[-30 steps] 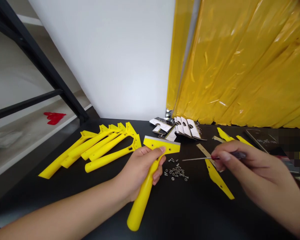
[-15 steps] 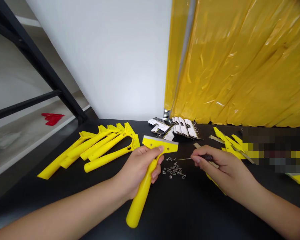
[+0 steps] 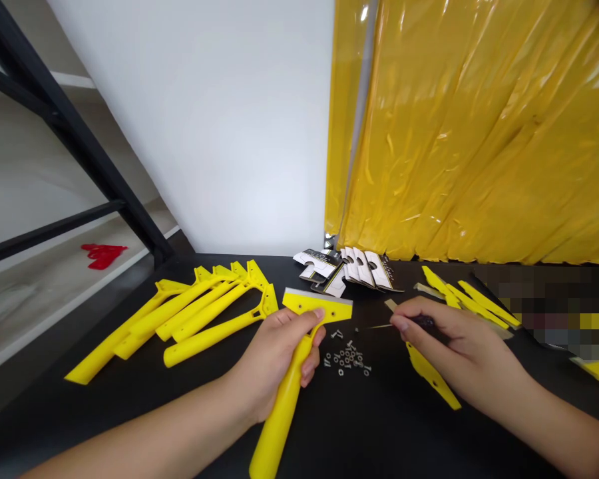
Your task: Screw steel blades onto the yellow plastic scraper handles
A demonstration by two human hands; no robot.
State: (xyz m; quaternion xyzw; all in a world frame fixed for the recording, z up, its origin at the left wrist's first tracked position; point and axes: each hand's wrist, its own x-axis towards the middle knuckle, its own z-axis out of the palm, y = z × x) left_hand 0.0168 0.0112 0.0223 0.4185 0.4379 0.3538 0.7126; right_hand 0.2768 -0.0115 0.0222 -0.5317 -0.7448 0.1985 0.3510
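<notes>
My left hand (image 3: 282, 356) is wrapped round a yellow scraper (image 3: 279, 416), its wide head tilted up with a grey strip along the top edge. The thumb presses on the head near the holes. In my right hand (image 3: 454, 336) is a thin screwdriver (image 3: 422, 321), pinched by its dark handle, the shaft pointing left. The tip hovers beside a tiny loose screw (image 3: 356, 329), apart from the scraper. Between my hands, small screws and nuts (image 3: 348, 359) lie scattered on the black table (image 3: 349, 426). Beneath my right hand a yellow plate (image 3: 432, 379) is partly hidden.
Several yellow scraper handles (image 3: 209, 339) lie side by side at the left. White printed cards (image 3: 364, 266) are piled at the back. Yellow plates (image 3: 479, 303) and thin strips lie at the right. A red item (image 3: 104, 255) rests on a shelf beyond the black frame (image 3: 87, 146).
My right hand has drawn slightly to the right with the screwdriver, its tip farther from the scraper. The left hand keeps its hold. The whole view has shifted a little.
</notes>
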